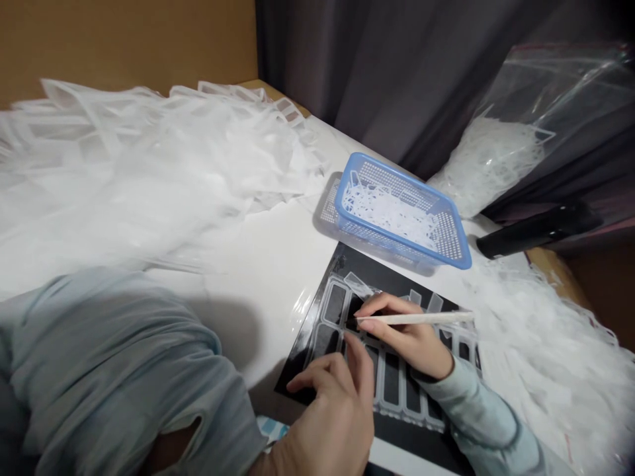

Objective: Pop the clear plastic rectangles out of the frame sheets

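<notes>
A clear die-cut plastic sheet (pixel 397 383) with rows of rectangular windows lies on a black mat (pixel 357 264). My right hand (pixel 411 337) pinches a thin white stick tool (pixel 426 318), its tip touching the sheet's upper left part. My left hand (pixel 332 410) rests on the sheet's near left side, fingers curled and fingertips pressing it down. Both arms wear pale blue-grey sleeves.
A blue mesh basket (pixel 449 235) holding white plastic scraps stands just behind the mat. A big heap of clear plastic sheets (pixel 139 172) fills the left. More scraps (pixel 546 330) lie right. A clear bag of scraps (pixel 506 152) and a black handle (pixel 536 228) sit far right.
</notes>
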{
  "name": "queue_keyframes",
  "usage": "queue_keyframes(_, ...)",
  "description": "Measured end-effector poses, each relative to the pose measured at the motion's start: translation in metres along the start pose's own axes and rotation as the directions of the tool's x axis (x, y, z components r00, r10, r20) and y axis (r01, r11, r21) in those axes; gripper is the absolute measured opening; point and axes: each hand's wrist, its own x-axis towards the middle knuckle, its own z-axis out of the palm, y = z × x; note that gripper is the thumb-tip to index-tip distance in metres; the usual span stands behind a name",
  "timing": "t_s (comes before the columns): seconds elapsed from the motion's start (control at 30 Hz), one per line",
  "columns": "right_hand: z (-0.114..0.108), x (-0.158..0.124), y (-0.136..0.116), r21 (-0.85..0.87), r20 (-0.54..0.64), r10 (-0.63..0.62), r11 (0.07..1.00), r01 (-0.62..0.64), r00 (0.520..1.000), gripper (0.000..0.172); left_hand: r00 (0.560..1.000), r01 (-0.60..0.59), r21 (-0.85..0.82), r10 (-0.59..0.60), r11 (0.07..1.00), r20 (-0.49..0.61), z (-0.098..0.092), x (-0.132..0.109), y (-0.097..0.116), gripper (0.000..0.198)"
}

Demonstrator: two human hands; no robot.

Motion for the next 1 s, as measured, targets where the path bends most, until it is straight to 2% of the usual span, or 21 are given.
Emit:
queue_keyframes(0.13,-0.005,0.003,0.003,-0.023,0.111,-0.135,0.990,0.138,0.985,0.010,0.999,0.009,-0.010,-0.008,1.000,0.042,0.005,-0.001,0.007,0.052)
queue_keyframes(0.27,-0.005,0.005,0.004,-0.026,0.153,-0.266,0.962,0.273,0.952,0.013,0.999,0.000,0.001,0.000,1.000,0.054,0.006,-0.003,0.009,0.053)
queue_keyframes(0.7,-0.004,0.005,0.006,-0.071,0.188,-0.329,0.935,0.347,0.925,0.014,0.997,-0.070,0.067,0.067,0.995,0.049,0.007,-0.003,0.012,0.054)
queue_keyframes(0.9,-0.001,0.003,0.008,-0.182,0.206,-0.358,0.900,0.395,0.911,0.013,0.994,-0.096,0.158,0.086,0.983,0.069,0.008,-0.002,0.014,0.059)
queue_keyframes(1.0,0.001,0.001,0.003,-0.279,0.212,-0.423,0.838,0.469,0.881,0.013,0.996,-0.055,0.251,0.034,0.966,0.087,0.004,-0.005,0.020,0.058)
